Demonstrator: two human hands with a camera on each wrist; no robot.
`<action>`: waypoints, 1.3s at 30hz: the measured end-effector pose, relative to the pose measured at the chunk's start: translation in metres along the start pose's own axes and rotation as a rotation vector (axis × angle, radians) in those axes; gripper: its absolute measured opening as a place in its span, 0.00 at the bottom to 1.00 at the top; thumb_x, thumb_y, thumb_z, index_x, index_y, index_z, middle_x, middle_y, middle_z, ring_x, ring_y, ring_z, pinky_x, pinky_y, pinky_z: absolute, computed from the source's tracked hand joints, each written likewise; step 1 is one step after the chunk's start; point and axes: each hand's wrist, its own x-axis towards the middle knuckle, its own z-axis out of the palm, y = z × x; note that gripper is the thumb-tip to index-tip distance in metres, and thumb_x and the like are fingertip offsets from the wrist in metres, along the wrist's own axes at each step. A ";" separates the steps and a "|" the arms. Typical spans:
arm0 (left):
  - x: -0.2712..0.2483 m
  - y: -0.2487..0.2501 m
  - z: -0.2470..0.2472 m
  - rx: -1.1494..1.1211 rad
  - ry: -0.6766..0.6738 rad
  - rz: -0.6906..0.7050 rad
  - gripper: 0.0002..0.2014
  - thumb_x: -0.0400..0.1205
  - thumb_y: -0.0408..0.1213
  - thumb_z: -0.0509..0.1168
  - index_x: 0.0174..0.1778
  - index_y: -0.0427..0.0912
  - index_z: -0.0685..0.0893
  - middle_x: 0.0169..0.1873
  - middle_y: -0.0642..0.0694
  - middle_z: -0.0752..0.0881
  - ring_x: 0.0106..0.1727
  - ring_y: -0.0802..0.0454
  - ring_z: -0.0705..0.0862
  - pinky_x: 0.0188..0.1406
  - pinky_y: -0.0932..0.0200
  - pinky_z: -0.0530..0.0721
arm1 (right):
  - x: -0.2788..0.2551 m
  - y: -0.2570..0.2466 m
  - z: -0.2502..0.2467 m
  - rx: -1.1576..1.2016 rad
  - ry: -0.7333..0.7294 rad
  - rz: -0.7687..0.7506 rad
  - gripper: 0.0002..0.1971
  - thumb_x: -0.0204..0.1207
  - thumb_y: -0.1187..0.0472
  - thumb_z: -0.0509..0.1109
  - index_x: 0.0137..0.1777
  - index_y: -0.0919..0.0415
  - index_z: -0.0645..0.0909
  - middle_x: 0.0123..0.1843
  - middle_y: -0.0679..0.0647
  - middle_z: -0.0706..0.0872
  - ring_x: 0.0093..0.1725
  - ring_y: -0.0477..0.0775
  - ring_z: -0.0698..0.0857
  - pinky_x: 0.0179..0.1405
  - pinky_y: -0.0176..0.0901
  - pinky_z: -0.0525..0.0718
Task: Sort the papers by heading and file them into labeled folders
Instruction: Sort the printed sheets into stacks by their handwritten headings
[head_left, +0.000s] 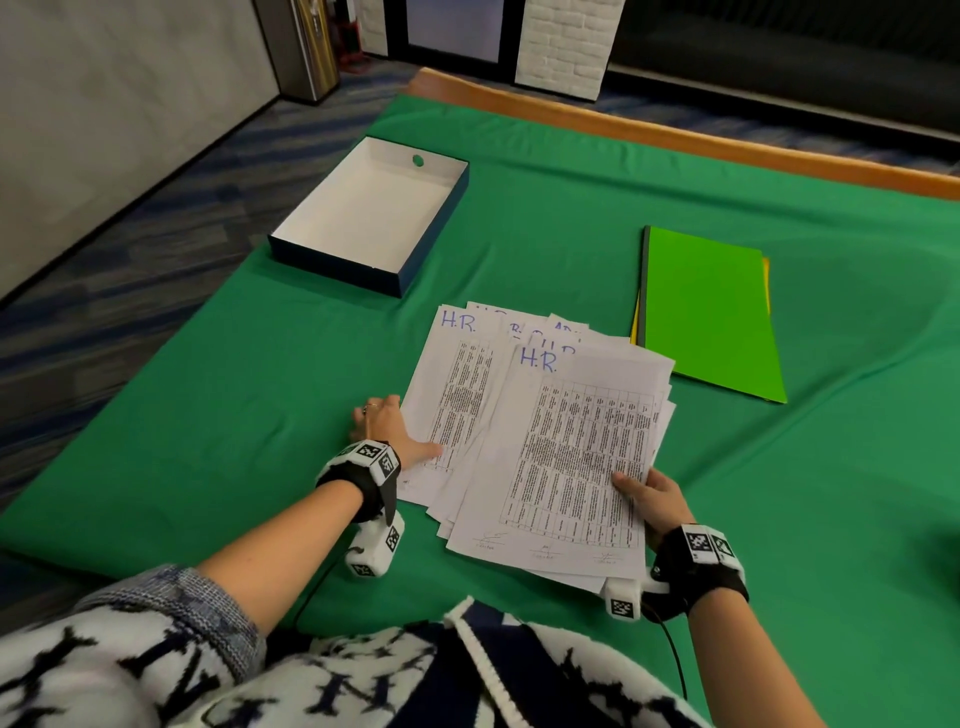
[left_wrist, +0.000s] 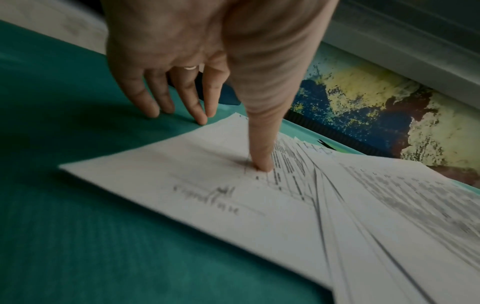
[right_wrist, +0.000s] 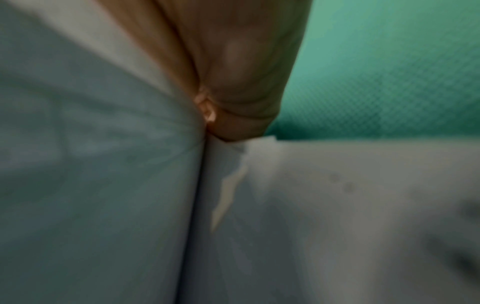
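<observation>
A fanned stack of printed papers (head_left: 566, 447) lies on the green cloth, several headed "H.R." in blue ink. My left hand (head_left: 387, 428) is spread flat, its thumb (left_wrist: 262, 162) pressing the leftmost sheet (head_left: 452, 384) while the fingers (left_wrist: 200, 115) rest on the cloth. My right hand (head_left: 652, 496) grips the stack's lower right edge, thumb on top and fingers under the sheets. In the right wrist view only blurred paper (right_wrist: 337, 205) and part of the hand (right_wrist: 233, 82) show. A bright green folder (head_left: 711, 312) lies on a yellow one (head_left: 765, 280) to the right.
An open white-lined dark box (head_left: 400, 275) stands at the back left of the table. The green cloth (head_left: 234, 415) covers the table up to a wooden edge (head_left: 675, 137) at the far side. Carpeted floor drops off to the left.
</observation>
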 end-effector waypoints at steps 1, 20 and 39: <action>-0.003 0.001 0.001 0.011 0.005 -0.003 0.47 0.62 0.59 0.77 0.73 0.42 0.66 0.70 0.40 0.70 0.72 0.40 0.66 0.69 0.43 0.70 | 0.000 0.000 0.000 0.001 0.000 0.003 0.08 0.78 0.71 0.65 0.57 0.68 0.78 0.52 0.66 0.88 0.49 0.65 0.88 0.46 0.58 0.88; -0.012 0.008 -0.004 -0.306 0.052 0.152 0.11 0.79 0.32 0.66 0.33 0.45 0.74 0.31 0.46 0.77 0.36 0.50 0.74 0.38 0.63 0.73 | 0.007 0.005 -0.002 -0.018 -0.001 0.008 0.12 0.78 0.71 0.65 0.61 0.70 0.77 0.54 0.66 0.87 0.50 0.65 0.88 0.50 0.62 0.87; -0.019 0.048 -0.092 -0.642 0.684 0.425 0.15 0.86 0.32 0.55 0.67 0.38 0.78 0.48 0.36 0.88 0.43 0.43 0.85 0.45 0.58 0.81 | 0.000 -0.002 -0.002 -0.050 -0.006 0.024 0.13 0.78 0.70 0.66 0.62 0.68 0.77 0.52 0.64 0.88 0.45 0.61 0.90 0.41 0.55 0.89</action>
